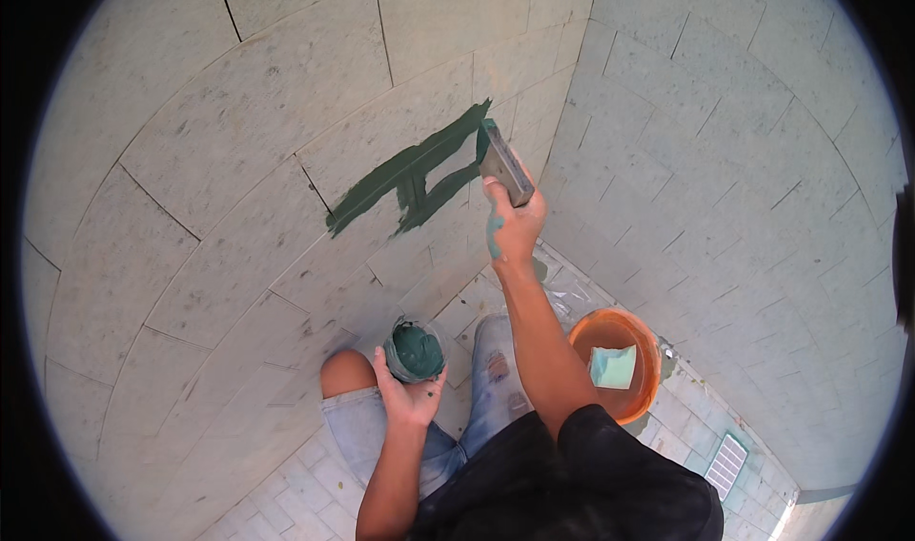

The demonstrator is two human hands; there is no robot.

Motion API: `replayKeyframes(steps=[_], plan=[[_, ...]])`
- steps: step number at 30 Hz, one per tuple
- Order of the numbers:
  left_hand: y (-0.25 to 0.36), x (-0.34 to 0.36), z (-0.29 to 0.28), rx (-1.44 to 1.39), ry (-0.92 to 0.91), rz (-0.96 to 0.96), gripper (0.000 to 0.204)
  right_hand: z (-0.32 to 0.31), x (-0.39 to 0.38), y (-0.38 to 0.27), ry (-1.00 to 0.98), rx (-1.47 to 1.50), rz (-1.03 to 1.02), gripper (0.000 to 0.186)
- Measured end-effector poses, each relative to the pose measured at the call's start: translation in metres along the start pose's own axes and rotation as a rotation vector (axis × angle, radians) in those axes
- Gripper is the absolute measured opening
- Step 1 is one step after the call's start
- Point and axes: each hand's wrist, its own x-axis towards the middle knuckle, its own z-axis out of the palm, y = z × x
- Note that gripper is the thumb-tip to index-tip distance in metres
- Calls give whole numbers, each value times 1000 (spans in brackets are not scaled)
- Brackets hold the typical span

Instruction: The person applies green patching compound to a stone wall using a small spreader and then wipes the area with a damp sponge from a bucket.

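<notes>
Against the tiled wall (257, 112) in front of me, my right hand (518, 219) grips a flat grout float (507, 167) with a grey block and a green edge. Dark green grout (410, 174) is smeared along the tile joints just left of the float. Some green stains the back of that hand. My left hand (410, 398) cups a clear round tub (416, 350) from below, near my knee. Thick dark green grout fills much of the tub and coats its rim.
An orange bucket (653, 365) of brownish water stands on the tiled floor at my right, with a pale green sponge (613, 367) in it. Crumpled clear plastic (567, 291) lies in the corner beyond. A white floor grate (727, 467) sits at lower right. The right wall (705, 188) meets the front one.
</notes>
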Motion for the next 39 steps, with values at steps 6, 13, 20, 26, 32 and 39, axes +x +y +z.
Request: replayKeyframes(steps=[6, 13, 20, 26, 32, 39], plan=[[-2, 1, 6, -21, 16, 4, 59, -1, 63, 49, 180, -270, -370, 42], [-3, 0, 2, 6, 10, 13, 56, 25, -32, 43, -131, -347, -558, 35], [0, 0, 1, 9, 42, 2, 51, -8, 0, 15, 134, 177, -15, 39], [-2, -1, 7, -4, 27, 23, 50, 6, 67, 15, 227, -143, -261, 42], [-3, 0, 3, 10, 33, 13, 50, 42, 22, 17, 161, -851, -538, 53], [-5, -1, 2, 32, -8, -4, 49, -20, 16, 20, -70, -265, -303, 47]])
